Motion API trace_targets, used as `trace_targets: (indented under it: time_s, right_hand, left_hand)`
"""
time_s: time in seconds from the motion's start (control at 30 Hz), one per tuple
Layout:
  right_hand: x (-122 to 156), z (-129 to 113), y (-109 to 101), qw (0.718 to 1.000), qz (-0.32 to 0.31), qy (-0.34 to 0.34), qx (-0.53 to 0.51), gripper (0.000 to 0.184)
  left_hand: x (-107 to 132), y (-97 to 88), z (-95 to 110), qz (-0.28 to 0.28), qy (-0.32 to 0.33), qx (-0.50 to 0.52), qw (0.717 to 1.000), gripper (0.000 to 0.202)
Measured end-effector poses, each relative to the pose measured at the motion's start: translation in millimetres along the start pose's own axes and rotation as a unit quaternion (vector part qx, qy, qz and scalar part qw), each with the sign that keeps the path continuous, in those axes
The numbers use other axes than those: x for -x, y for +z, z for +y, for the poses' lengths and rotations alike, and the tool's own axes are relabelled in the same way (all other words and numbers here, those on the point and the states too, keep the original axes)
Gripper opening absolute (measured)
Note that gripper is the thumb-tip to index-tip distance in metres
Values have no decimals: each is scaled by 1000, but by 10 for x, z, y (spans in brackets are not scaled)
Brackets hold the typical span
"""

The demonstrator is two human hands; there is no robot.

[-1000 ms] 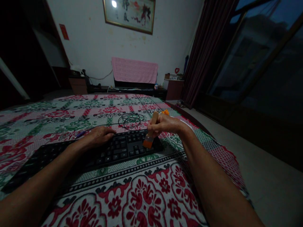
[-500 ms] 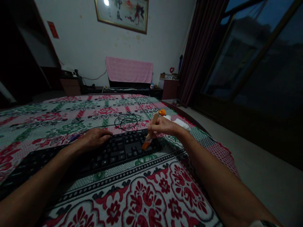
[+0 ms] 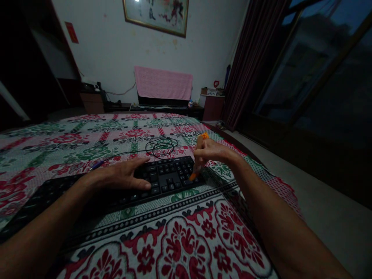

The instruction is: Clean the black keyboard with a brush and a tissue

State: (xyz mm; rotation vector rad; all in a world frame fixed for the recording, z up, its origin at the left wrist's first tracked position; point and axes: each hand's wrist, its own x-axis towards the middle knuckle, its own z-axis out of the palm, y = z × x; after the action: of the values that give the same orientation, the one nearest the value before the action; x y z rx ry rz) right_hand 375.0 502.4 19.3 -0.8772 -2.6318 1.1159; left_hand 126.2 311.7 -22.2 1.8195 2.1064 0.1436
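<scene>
A black keyboard [image 3: 167, 179] lies slantwise on a patterned cloth. Over its middle rests my left hand [image 3: 123, 175], thumb and fingers spread apart, palm down on the keys. In my right hand [image 3: 211, 150] is a brush [image 3: 193, 176] with a light wooden handle and orange bristles, gripped by its handle. The bristles point down onto the number keys at the keyboard's right end. My left forearm and hand cover part of the keyboard's left half.
The keyboard's black cable [image 3: 161, 148] lies coiled behind it. A purple, pen-like item [image 3: 97, 164] is behind my left wrist. Past my right hand sits a small orange object [image 3: 205, 135]. The flowered cloth [image 3: 180, 240] reaches the table's right edge.
The brush has moved right, from beside the arrow keys to the number keys, and stands more upright. My left hand has spread its thumb and fingers wider. The view has shifted slightly.
</scene>
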Motion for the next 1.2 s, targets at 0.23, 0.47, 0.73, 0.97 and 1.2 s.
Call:
trace_targets:
  time_s: [0.23,0.47,0.73,0.97,1.2]
  right_hand:
    - [-57,69,22,1000,-12,-13,2,20]
    - [-127,76,78,1000,5,-11,-24,20]
    - [-393,-236,340,999,-2,-32,-44,16]
    - [-464,-439,378,995,-35,-39,-79,14]
    - [-583,-431,428,987,99,-74,-98,15]
  left_hand:
    - [130,-10,402,-62,-32,-103,992,125]
    - [83,31,327,-20,5,-88,996,124]
    - [218,-118,-89,-22,-61,-92,994,126]
    - [273,-202,-137,-19,-87,-88,992,125]
    - [124,-79,29,1,-79,-104,991,128]
